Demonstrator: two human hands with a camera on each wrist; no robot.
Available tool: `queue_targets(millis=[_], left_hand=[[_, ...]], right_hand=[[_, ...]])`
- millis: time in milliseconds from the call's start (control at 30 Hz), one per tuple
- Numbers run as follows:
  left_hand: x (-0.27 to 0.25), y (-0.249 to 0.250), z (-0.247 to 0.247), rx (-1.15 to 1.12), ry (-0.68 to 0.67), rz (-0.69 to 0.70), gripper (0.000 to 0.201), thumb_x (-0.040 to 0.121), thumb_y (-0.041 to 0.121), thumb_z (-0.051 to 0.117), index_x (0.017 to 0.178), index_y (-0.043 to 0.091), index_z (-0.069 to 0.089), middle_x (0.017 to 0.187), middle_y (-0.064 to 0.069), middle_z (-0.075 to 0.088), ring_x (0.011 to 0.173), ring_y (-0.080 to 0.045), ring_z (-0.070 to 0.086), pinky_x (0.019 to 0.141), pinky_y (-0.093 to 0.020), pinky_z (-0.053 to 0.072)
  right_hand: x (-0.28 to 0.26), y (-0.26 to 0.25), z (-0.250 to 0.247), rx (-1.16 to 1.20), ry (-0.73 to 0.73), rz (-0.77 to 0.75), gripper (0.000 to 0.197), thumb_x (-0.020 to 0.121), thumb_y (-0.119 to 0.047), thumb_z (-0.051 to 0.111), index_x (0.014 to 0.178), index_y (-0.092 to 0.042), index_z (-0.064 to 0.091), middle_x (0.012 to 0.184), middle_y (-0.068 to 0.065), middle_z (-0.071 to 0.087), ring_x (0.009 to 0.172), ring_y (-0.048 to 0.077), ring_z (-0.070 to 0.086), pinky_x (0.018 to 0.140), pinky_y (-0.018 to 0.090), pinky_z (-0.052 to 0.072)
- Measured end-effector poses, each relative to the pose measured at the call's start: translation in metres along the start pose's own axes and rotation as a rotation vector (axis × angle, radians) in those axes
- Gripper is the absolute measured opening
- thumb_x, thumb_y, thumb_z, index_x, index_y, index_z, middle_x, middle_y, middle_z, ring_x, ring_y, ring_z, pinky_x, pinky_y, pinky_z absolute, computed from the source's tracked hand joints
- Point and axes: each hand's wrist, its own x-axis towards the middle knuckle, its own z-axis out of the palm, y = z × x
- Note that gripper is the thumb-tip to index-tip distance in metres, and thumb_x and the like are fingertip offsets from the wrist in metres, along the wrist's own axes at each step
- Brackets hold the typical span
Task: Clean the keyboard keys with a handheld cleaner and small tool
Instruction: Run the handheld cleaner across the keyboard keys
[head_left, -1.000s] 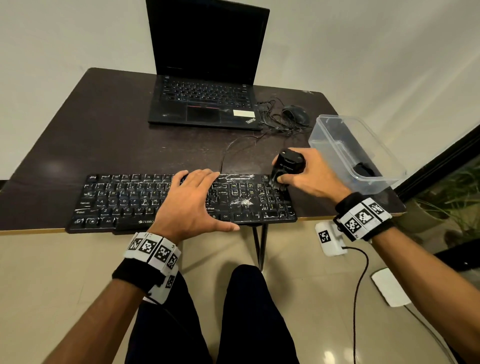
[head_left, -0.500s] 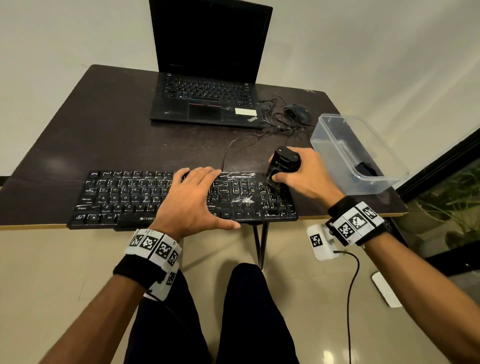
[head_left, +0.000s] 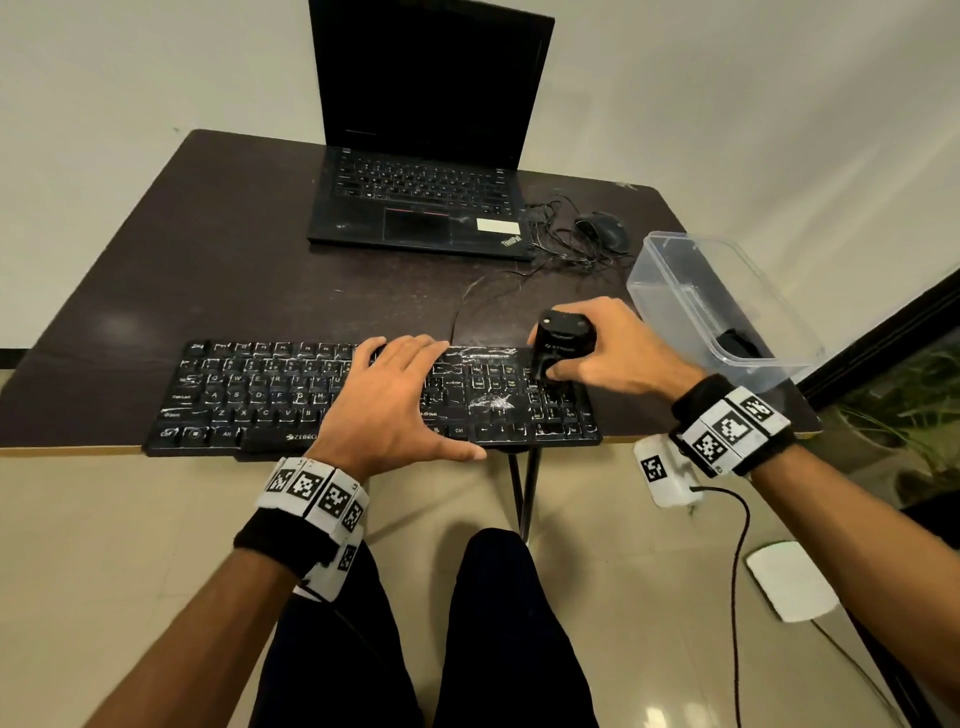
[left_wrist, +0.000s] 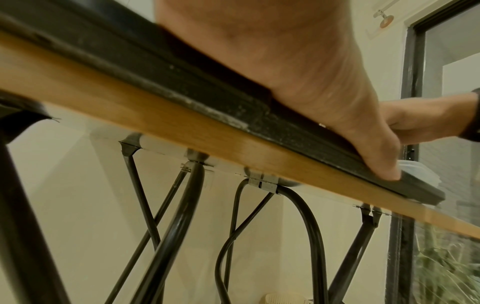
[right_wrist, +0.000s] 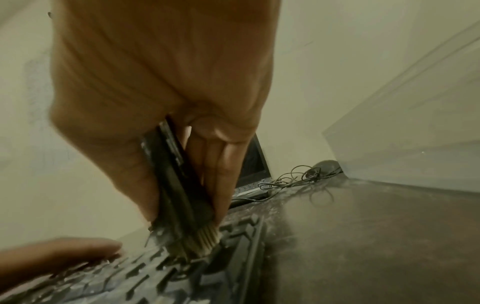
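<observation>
Under the right hand's (head_left: 618, 353) curled fingers stands the cleaner (head_left: 563, 340), a small black unit wrapped between thumb and fingers, its brush (right_wrist: 205, 239) pressed down on the keys at the right end of the keyboard (head_left: 260, 395). It looks light and rigid, a hard smooth shell that could turn in a loose grasp, so the mid-body hold it has now, with fingertips low near the bristles, seems the right place to take it; the bristles themselves look soft and will splay if pushed hard. The keyboard is stiff but light and lies at the near edge of the table (head_left: 234, 260), so it may slide; the left hand (head_left: 389, 410) lies flat on its middle with fingers straight and together and the thumb spread along the front edge, pinning it. White debris (head_left: 491, 401) sits on the keys between the two hands. Beyond the right fingers lie a tangled cable (head_left: 561, 239) and a mouse (head_left: 602, 231); just right of that hand is a clear tub (head_left: 670, 306). Far past the left fingertips stands an open laptop (head_left: 421, 197).
</observation>
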Motion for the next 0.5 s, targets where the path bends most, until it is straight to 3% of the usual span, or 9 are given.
queue_targets(millis=[67,200,333,500], left_hand=[[0.000,-0.001,0.000,0.002,0.001,-0.003,0.138,0.052,0.107,0.052,0.157,0.018,0.039,0.159,0.001,0.045,0.149,-0.015,0.037,0.130,-0.045,0.012],[-0.001,0.000,0.000,0.007,-0.010,-0.001,0.139,0.052,0.108,0.051,0.158,0.019,0.037,0.160,0.001,0.044,0.150,-0.015,0.035,0.130,-0.045,0.010],[-0.001,0.000,-0.001,0.002,-0.007,-0.004,0.139,0.052,0.109,0.049,0.158,0.019,0.038,0.159,0.002,0.045,0.150,-0.015,0.036,0.130,-0.046,0.012],[0.000,0.001,-0.001,0.002,-0.006,0.003,0.139,0.052,0.108,0.049,0.157,0.018,0.039,0.158,0.001,0.046,0.149,-0.016,0.037,0.129,-0.047,0.013]], right_hand=[[0.001,-0.004,-0.004,0.041,-0.124,-0.012,0.032,0.077,-0.006,0.088,0.103,-0.021,0.079,0.098,-0.006,0.080,0.095,0.014,0.076,0.094,0.034,0.059],[0.009,-0.001,-0.006,-0.028,-0.027,-0.015,0.028,0.072,-0.020,0.086,0.099,-0.023,0.077,0.095,-0.004,0.080,0.093,0.018,0.075,0.093,0.047,0.060],[0.011,-0.006,-0.009,0.066,-0.206,-0.017,0.035,0.077,0.000,0.088,0.106,-0.018,0.080,0.099,-0.003,0.081,0.095,0.016,0.077,0.094,0.034,0.060],[0.013,-0.010,0.000,0.062,-0.022,-0.046,0.032,0.076,-0.002,0.086,0.102,-0.020,0.079,0.098,-0.005,0.080,0.095,0.012,0.076,0.095,0.043,0.060]])
